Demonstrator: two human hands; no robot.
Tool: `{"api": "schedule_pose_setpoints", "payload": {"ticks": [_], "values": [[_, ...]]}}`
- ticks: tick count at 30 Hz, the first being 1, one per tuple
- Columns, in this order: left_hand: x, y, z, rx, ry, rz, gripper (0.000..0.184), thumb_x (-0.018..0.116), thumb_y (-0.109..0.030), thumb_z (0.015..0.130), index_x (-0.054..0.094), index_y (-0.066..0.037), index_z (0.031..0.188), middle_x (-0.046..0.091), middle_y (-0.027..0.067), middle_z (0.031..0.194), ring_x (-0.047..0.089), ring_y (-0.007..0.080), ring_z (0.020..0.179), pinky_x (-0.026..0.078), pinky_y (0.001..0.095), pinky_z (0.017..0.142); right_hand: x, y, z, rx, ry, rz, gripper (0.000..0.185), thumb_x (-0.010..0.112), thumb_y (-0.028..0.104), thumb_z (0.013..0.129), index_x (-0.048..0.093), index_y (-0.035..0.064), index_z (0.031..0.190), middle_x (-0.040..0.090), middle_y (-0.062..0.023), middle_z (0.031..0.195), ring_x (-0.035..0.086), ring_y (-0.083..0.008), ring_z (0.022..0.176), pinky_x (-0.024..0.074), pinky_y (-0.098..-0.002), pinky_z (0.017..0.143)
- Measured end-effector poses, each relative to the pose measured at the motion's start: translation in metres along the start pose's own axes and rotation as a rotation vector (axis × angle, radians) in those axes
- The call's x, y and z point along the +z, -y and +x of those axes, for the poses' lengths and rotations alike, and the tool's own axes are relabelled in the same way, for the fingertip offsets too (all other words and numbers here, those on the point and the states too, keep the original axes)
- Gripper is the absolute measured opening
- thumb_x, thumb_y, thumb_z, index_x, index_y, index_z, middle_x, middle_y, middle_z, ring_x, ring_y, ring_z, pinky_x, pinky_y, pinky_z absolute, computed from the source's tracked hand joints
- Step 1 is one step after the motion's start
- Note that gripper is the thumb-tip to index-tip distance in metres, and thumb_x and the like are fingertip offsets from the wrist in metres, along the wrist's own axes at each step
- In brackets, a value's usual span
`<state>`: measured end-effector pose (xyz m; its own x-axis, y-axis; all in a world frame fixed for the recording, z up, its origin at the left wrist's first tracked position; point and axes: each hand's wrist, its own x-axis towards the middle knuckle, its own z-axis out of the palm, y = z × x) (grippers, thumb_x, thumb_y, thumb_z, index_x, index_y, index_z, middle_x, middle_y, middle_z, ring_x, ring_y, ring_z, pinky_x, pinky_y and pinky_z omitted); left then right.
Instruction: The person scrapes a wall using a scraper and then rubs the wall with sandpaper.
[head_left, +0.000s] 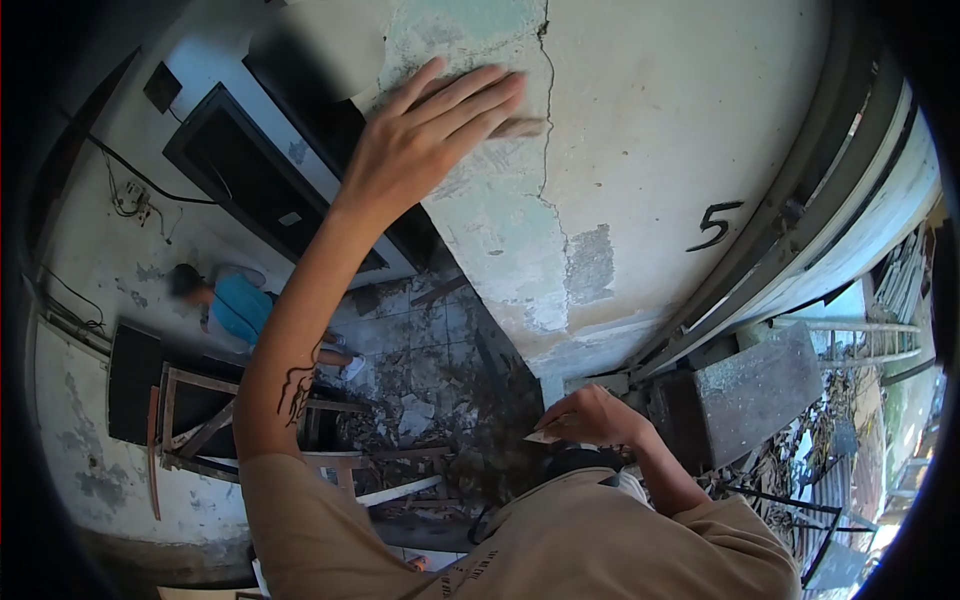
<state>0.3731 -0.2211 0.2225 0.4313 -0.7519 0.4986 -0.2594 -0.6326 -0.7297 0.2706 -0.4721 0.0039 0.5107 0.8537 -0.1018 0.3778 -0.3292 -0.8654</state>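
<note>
My left hand (425, 130) is raised, its fingers outstretched over the peeling paint of the wall (650, 120); slight blur hides exactly how firmly it touches. Beside its fingertips a long crack (547, 160) runs down the plaster, between a pale green patch and cream paint. Low in front of my waist, my right hand (592, 415) is closed, pinching a small pale pointed piece (541, 436). Most of that piece is hidden by the fingers, so its kind cannot be made out.
Another person in a blue shirt (243, 308) bends over at the left. Debris (415, 415) covers the tiled floor, near a broken wooden frame (190, 400). A dark door (265, 165) stands behind. On the right are a large box-like block (757, 390) and a ladder (870, 342).
</note>
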Motion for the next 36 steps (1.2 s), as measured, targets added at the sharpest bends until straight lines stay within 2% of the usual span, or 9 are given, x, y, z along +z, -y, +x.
{"api": "schedule_pose_setpoints", "payload": {"ticks": [4,13,15,22,29,31,33,35,36], "values": [[-0.008,0.013,-0.051,-0.029,0.089,0.032,0.047,0.058,-0.011,0.081,0.054,-0.023,0.127,0.048,-0.0113,0.136,0.043,0.0077,0.126,0.028,0.0373,0.112,0.003,-0.018,-0.01,0.008,0.012,-0.053,0.017,0.068,0.016,0.078,0.073,0.0111,0.094,0.07,-0.0088,0.085,0.067,-0.0257,0.078,0.0518,-0.0326,0.073],[0.003,-0.026,-0.032,-0.123,0.067,-0.008,0.053,0.059,-0.01,0.08,0.051,-0.022,0.13,0.045,-0.0116,0.138,0.041,0.0078,0.127,0.027,0.0377,0.112,0.012,-0.003,-0.007,-0.013,0.063,-0.08,0.018,0.067,0.018,0.078,0.072,0.0123,0.094,0.07,-0.0091,0.082,0.067,-0.0247,0.074,0.0511,-0.0327,0.071],[0.002,-0.025,-0.056,-0.17,0.093,-0.111,0.051,0.056,-0.003,0.079,0.055,-0.02,0.127,0.051,-0.0091,0.134,0.046,0.011,0.124,0.03,0.0428,0.109,0.011,-0.006,-0.011,0.002,0.095,-0.007,0.018,0.067,0.021,0.076,0.072,0.0145,0.092,0.069,-0.0117,0.08,0.064,-0.0314,0.078,0.0497,-0.0382,0.074],[0.008,-0.016,-0.038,-0.088,0.056,-0.079,0.05,0.058,-0.006,0.079,0.055,-0.02,0.127,0.05,-0.0097,0.134,0.045,0.0102,0.125,0.029,0.0427,0.109,0.011,-0.022,-0.021,0.064,0.053,-0.042,0.018,0.067,0.02,0.075,0.072,0.0142,0.092,0.069,-0.0104,0.083,0.064,-0.0313,0.081,0.0495,-0.0383,0.075],[0.005,-0.008,-0.04,-0.074,-0.004,-0.109,0.051,0.058,-0.004,0.079,0.055,-0.018,0.127,0.051,-0.009,0.133,0.045,0.0104,0.125,0.031,0.0438,0.108,0.014,-0.014,-0.005,-0.015,0.09,-0.009,0.019,0.068,0.018,0.075,0.072,0.0129,0.094,0.069,-0.0103,0.082,0.066,-0.027,0.077,0.0502,-0.0351,0.072],[0.002,-0.001,-0.064,-0.144,0.078,-0.012,0.052,0.064,-0.011,0.078,0.054,-0.022,0.127,0.049,-0.0122,0.134,0.043,0.007,0.125,0.028,0.036,0.112,0.015,-0.027,-0.007,-0.056,0.05,0.0,0.021,0.068,0.016,0.075,0.072,0.0117,0.095,0.069,-0.0101,0.081,0.067,-0.0236,0.073,0.0508,-0.0332,0.069],[-0.001,-0.004,-0.055,-0.135,0.112,0.009,0.051,0.063,-0.013,0.079,0.054,-0.023,0.127,0.048,-0.0119,0.135,0.043,0.0071,0.126,0.027,0.0365,0.112,0.013,-0.035,-0.01,0.013,0.036,-0.01,0.021,0.068,0.016,0.076,0.072,0.0118,0.095,0.07,-0.01,0.081,0.067,-0.024,0.072,0.0509,-0.033,0.069],[0.005,-0.009,-0.029,-0.111,0.002,-0.115,0.048,0.058,-0.003,0.079,0.058,-0.021,0.124,0.053,-0.0084,0.132,0.047,0.0112,0.124,0.03,0.0435,0.108,0.01,-0.022,-0.001,0.065,0.05,-0.029,0.02,0.067,0.014,0.076,0.072,0.012,0.096,0.07,-0.0097,0.081,0.067,-0.0239,0.072,0.051,-0.0328,0.069],[0.01,-0.013,-0.016,-0.076,-0.004,-0.12,0.051,0.059,-0.003,0.078,0.055,-0.021,0.126,0.05,-0.0094,0.135,0.044,0.0104,0.126,0.029,0.0424,0.109,0.01,-0.016,0.006,0.035,0.062,-0.026,0.02,0.067,0.014,0.076,0.072,0.012,0.096,0.07,-0.0098,0.08,0.067,-0.0235,0.072,0.0511,-0.033,0.069]]}}
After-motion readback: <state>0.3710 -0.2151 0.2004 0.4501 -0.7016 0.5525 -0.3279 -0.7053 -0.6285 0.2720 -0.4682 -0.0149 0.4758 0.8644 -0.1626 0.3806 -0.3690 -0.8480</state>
